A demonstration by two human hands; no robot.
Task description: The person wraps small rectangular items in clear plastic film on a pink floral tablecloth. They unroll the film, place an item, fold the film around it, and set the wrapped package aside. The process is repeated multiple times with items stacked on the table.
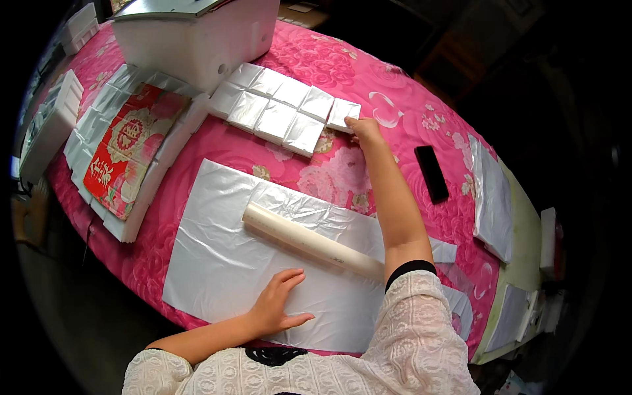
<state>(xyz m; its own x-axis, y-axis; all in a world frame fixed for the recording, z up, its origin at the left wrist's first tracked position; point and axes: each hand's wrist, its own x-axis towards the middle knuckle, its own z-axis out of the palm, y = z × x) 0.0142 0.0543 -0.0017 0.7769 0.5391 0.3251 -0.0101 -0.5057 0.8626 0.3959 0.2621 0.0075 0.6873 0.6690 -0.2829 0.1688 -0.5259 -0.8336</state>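
White lace sleeves filled the bottom of the frame, nearest the lens. Beyond them the counter (408, 105), draped in a pink floral cloth, spanned the whole view. At lower centre lay a large silver foil sheet (217, 257), with a cream cardboard tube (309, 241) lying diagonally across it. At upper left sat a white foam box (197, 39), and below it, at left, a red and gold printed paper (131, 148) rested on a spread of silver packets. A block of small silver foil squares (273, 108) lay in rows at upper centre. At right were a stack of silver sheets (492, 197) and a small black block (431, 173).

The left hand (280, 304) lay flat on the foil sheet near its lower edge, its grip spread, fingers splayed and holding nothing. The right hand (364, 129) reached to upper centre, its grip pinching the edge of the endmost foil square (342, 113), which lay at the right end of the rows, touching its neighbours.
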